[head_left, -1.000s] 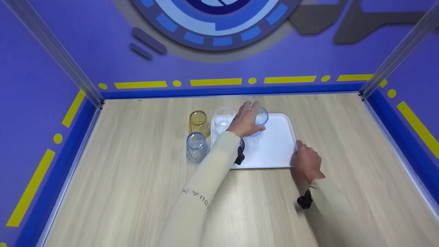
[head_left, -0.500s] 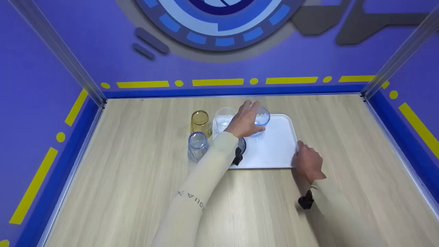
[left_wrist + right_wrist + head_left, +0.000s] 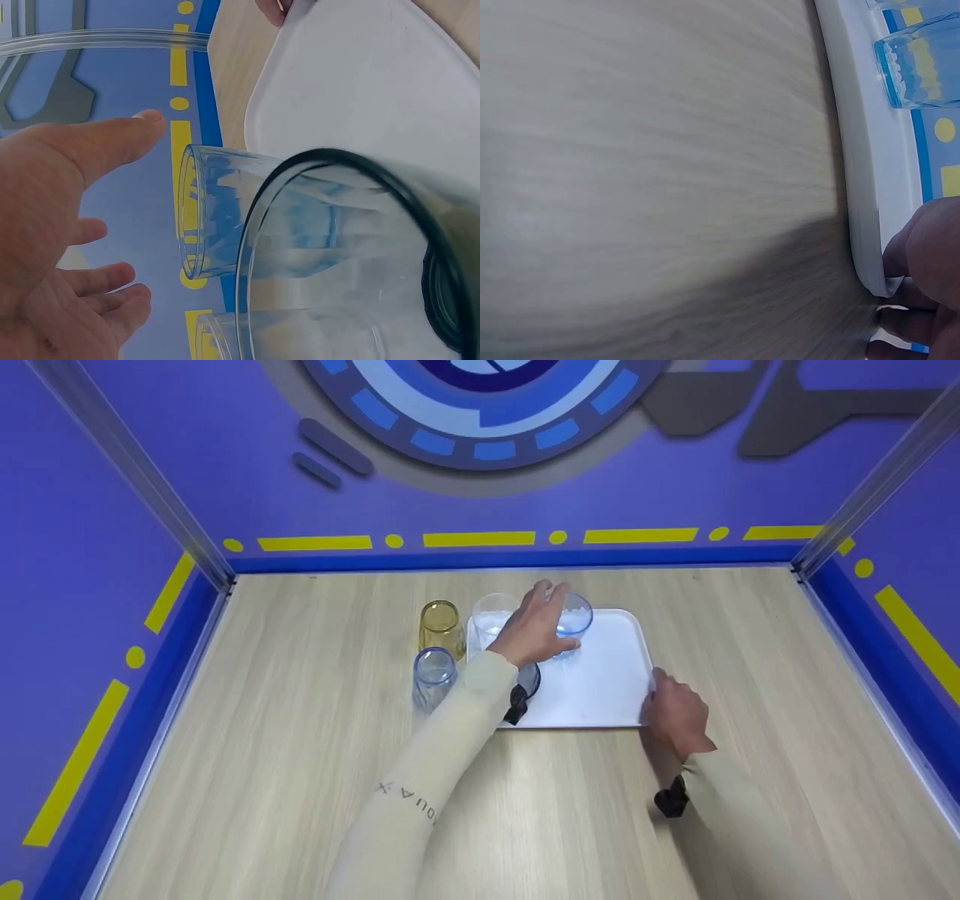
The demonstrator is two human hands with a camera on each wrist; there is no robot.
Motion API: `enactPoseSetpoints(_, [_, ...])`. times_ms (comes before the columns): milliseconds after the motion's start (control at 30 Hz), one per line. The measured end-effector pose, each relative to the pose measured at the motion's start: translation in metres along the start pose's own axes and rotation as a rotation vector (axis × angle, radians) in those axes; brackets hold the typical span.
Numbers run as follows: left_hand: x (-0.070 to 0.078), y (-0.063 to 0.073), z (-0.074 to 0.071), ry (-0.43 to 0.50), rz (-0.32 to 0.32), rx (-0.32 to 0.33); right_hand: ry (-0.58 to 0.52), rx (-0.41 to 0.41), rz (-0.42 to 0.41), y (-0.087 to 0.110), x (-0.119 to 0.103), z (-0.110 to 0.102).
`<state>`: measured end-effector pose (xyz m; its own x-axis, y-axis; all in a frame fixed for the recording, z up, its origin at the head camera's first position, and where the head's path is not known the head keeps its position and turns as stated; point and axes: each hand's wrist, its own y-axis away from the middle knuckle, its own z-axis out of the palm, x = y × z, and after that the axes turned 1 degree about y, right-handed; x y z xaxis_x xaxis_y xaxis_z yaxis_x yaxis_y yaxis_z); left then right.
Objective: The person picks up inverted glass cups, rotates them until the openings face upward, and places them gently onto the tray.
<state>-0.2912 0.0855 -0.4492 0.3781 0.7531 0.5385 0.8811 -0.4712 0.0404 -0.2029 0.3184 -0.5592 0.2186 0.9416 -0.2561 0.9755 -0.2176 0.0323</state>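
Note:
In the head view my left hand (image 3: 534, 626) is over the back of a white tray (image 3: 600, 690), beside a light blue glass (image 3: 577, 617). Its fingers are spread, and the left wrist view shows a gap between the thumb and that glass. A clear glass (image 3: 491, 611) stands on the tray left of the hand. Below my wrist a dark grey glass (image 3: 531, 681) is partly hidden by the sleeve; its rim looms large in the left wrist view. My right hand (image 3: 679, 712) pinches the tray's front right corner, thumb on the rim, as the right wrist view shows.
Left of the tray, an amber glass (image 3: 442, 630) and another blue glass (image 3: 433, 679) stand upside down on the wooden table (image 3: 315, 697). Blue-purple panels (image 3: 637, 502) enclose the table at the back and sides.
My left forearm and wrist have shifted slightly left, showing more of the dark grey glass. The right hand keeps its hold on the tray. The head view has drifted slightly.

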Motion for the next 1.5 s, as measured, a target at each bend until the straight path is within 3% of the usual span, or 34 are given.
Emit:
enactPoseSetpoints(533, [0.0,0.008,-0.005,-0.009,0.075,0.002,0.011,0.041,-0.03,0.001,0.001,0.0])
enactPoseSetpoints(1133, [0.001,0.017,-0.006,-0.02,0.068,-0.014,-0.005,0.053,-0.036,-0.001,0.003,0.002])
enactPoseSetpoints(1500, [-0.003,0.021,-0.003,-0.036,0.106,-0.006,0.005,0.038,-0.033,0.0,0.002,0.0])
